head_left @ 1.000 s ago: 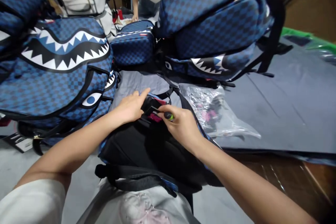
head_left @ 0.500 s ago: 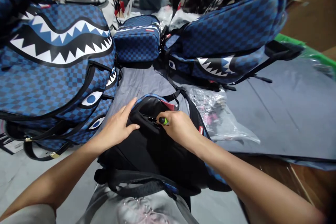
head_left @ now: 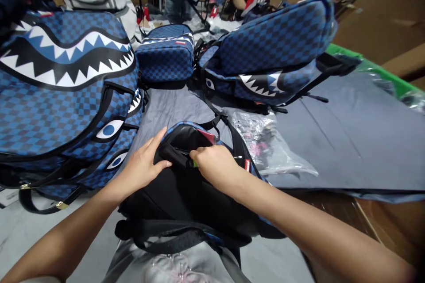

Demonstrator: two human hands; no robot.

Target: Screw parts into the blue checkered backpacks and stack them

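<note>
A backpack (head_left: 186, 199) with black lining and a blue checkered edge lies open before me. My left hand (head_left: 141, 166) rests on the left side of its opening, fingers stretched along the rim and thumb apart on the black lining. Inside the opening, my right hand (head_left: 215, 166) is closed around a small black-and-green-handled tool (head_left: 194, 163). Its working end is hidden, so I cannot tell its exact kind. Beside the right hand, a red label (head_left: 247, 166) shows on the backpack's edge.
Stacked blue checkered backpacks (head_left: 66, 70) with shark mouths stand at left. A small checkered bag (head_left: 166, 59) and another backpack (head_left: 265, 53) sit behind. A clear plastic bag (head_left: 275, 150) lies on the grey cloth (head_left: 358, 141); cardboard boxes (head_left: 388, 17) stand far right.
The view has shifted slightly, moving the bags leftward. My right hand has turned, and the tool's green-and-black end is now mostly hidden. A person in the background has moved out of place.
</note>
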